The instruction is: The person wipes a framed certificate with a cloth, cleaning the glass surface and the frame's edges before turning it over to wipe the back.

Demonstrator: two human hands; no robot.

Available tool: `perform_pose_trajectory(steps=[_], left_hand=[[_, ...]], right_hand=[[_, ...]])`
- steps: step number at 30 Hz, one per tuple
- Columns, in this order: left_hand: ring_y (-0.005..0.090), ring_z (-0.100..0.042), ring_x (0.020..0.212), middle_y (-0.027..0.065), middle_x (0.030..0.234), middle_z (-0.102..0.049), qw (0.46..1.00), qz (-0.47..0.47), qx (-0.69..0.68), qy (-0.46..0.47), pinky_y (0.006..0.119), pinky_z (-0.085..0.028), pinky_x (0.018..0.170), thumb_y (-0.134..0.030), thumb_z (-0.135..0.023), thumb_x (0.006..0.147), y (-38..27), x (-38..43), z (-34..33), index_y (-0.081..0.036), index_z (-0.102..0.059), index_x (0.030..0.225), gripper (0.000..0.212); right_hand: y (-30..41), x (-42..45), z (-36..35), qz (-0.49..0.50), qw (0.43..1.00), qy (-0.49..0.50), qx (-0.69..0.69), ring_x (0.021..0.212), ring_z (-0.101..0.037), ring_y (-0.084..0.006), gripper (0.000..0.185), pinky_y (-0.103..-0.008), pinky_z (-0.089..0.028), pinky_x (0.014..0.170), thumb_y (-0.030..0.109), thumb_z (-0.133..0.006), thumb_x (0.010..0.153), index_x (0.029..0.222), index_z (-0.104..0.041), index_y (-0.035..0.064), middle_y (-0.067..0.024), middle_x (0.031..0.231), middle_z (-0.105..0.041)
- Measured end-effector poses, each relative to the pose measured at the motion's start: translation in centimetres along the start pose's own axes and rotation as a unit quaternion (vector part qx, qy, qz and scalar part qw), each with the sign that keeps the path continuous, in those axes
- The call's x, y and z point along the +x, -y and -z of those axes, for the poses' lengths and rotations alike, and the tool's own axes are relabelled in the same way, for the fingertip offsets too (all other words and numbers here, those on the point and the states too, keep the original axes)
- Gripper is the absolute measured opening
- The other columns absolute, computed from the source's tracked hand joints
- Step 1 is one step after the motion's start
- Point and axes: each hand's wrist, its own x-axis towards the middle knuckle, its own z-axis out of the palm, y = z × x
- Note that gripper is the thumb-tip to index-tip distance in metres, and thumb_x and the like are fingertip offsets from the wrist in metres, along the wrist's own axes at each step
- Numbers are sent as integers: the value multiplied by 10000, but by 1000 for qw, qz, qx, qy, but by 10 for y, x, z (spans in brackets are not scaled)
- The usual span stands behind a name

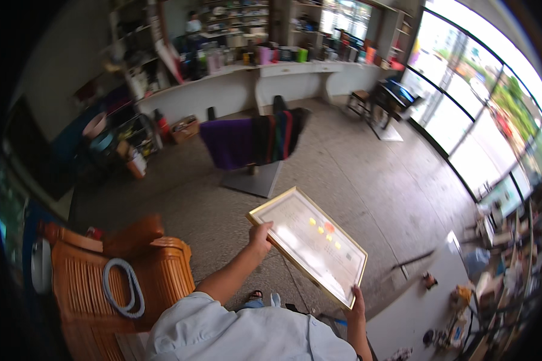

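A gold-framed certificate (316,246) bearing writing, a red mark and several yellow marks is held out in front of my body, tilted. My left hand (261,237) grips its left edge, the fingers hidden beneath the frame. At the lower right corner, my right hand (356,301) holds the frame, with the thumb on its edge. Bright glare covers part of the glass.
An orange-brown wooden bench (171,266) with a grey-white hose-like loop (122,289) stands at left. A towel-draped chair (253,140) is ahead. A cluttered table (397,316) stands at right. Bottles line the mirror counter (235,69); glass doors (460,94) are at far right.
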Motion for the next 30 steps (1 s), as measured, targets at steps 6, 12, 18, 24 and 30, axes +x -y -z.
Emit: perform_pose_trajectory(steps=[6,12,18,24,30], left_hand=[[301,-533,965,137,1031,-510,975,89,-93,-183,409,-479,803,-75,-616,766,-54,32,124,22,-452,1107,390],[263,-538,971,124,1041,-512,968,76,-199,-134,426,-505,796,-179,-613,797,-94,27,233,-57,-463,1003,282],[238,-576,918,88,1009,-564,962,61,-263,38,397,-524,775,-325,-616,810,-133,18,248,-64,-490,1042,372],[228,-578,909,88,1000,-570,966,-22,-253,44,382,-522,763,-97,-577,776,-193,58,244,-54,-492,1043,284],[231,-587,848,94,931,-567,958,-123,-253,-51,383,-530,723,-40,-567,734,-274,125,242,-39,-503,966,241]], right_hand=[[-44,41,-106,-31,997,23,-66,910,-590,-310,348,-408,-476,838,104,-522,799,1097,-478,-69,-181,1005,-592],[-120,114,-208,-55,968,47,-242,798,-605,-273,220,-386,-512,747,25,-519,792,984,-518,-81,-152,889,-597],[-154,138,-338,-127,923,163,-325,835,-610,-281,217,-405,-514,767,56,-526,823,992,-524,-82,-167,928,-602],[-197,238,-415,-222,883,223,-350,912,-594,-290,318,-397,-486,831,158,-524,869,1072,-496,-85,-189,1019,-582],[-240,328,-516,-287,821,270,-413,949,-587,-273,457,-391,-494,799,345,-471,909,1157,-459,-39,-178,1113,-556]])
